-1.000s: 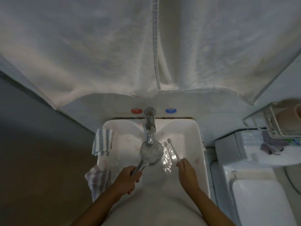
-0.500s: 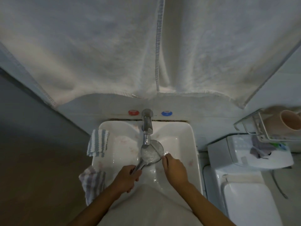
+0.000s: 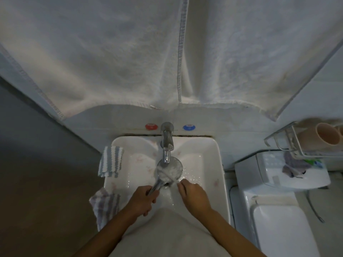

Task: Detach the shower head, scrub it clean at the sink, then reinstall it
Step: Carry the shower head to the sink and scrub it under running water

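Observation:
The chrome shower head (image 3: 171,168) lies face up over the white sink (image 3: 213,158), right under the spout of the tap (image 3: 167,145). My left hand (image 3: 143,198) grips its metal handle from below. My right hand (image 3: 193,194) holds a white toothbrush (image 3: 168,175), whose blurred head lies across the wet face of the shower head. Water glistens in the basin around it.
A striped cloth (image 3: 111,161) hangs over the sink's left rim and a checked cloth (image 3: 104,203) lower on it. Red (image 3: 151,126) and blue (image 3: 189,127) knobs sit behind the tap. White towels (image 3: 130,52) hang overhead. A toilet (image 3: 278,210) and a wire rack with cups (image 3: 315,140) are on the right.
My right hand has moved left from the open basin and brought the toothbrush onto the shower head's face. My left hand keeps its grip on the handle.

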Demonstrator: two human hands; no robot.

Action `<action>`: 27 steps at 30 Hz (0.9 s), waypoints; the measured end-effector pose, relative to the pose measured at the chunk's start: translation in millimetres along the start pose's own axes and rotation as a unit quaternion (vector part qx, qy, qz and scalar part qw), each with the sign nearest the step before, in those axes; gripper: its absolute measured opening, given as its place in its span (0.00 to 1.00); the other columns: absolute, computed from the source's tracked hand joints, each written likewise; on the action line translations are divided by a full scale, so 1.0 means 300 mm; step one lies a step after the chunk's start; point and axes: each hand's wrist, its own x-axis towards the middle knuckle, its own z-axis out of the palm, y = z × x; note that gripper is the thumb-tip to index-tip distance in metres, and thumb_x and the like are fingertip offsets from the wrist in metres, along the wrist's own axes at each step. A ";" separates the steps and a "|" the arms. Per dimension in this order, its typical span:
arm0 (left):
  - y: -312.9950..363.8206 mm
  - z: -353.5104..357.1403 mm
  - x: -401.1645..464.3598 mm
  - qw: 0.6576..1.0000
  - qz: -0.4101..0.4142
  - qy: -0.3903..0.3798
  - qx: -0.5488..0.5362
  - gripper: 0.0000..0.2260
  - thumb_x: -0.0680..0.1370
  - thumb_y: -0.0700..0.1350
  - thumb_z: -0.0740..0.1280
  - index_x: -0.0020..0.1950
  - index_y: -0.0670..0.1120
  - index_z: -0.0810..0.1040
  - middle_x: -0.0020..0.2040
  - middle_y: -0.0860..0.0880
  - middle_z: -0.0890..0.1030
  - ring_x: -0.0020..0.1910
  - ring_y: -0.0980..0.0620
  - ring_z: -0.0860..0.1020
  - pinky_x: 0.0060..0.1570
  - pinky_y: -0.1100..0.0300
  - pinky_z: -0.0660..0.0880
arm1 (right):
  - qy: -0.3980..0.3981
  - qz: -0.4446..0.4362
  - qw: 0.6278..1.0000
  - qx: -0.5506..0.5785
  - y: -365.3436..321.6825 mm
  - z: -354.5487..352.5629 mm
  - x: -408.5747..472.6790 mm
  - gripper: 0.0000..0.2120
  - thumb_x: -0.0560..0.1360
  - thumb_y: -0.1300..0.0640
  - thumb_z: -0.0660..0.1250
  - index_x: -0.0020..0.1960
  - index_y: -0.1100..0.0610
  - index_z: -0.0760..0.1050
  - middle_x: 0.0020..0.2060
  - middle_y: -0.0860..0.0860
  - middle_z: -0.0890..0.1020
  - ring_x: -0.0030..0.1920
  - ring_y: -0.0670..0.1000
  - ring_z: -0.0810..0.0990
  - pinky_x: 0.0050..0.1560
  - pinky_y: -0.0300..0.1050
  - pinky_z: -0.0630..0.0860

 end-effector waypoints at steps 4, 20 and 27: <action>0.008 0.002 -0.001 1.000 0.002 0.001 -0.011 0.09 0.79 0.42 0.64 0.39 0.42 0.76 0.31 0.47 0.74 0.20 0.53 0.66 0.20 0.64 0.62 | 0.040 0.024 0.999 0.012 0.008 -0.028 0.017 0.17 0.84 0.48 0.53 0.49 0.59 0.73 0.38 0.57 0.82 0.37 0.59 0.78 0.32 0.47 0.62; 0.043 -0.005 -0.014 1.000 -0.002 0.015 -0.017 0.13 0.79 0.42 0.64 0.34 0.43 0.73 0.23 0.53 0.72 0.20 0.54 0.66 0.20 0.64 0.62 | 0.045 0.024 0.999 0.019 0.017 -0.030 -0.003 0.16 0.83 0.49 0.55 0.48 0.58 0.73 0.37 0.58 0.83 0.39 0.62 0.80 0.34 0.47 0.62; 0.063 -0.011 -0.007 1.000 -0.013 0.021 -0.014 0.14 0.79 0.42 0.64 0.34 0.43 0.73 0.20 0.53 0.70 0.18 0.55 0.65 0.20 0.65 0.61 | 0.044 0.013 0.999 0.027 0.019 -0.025 -0.014 0.16 0.83 0.49 0.55 0.49 0.58 0.75 0.36 0.57 0.82 0.37 0.60 0.80 0.33 0.46 0.63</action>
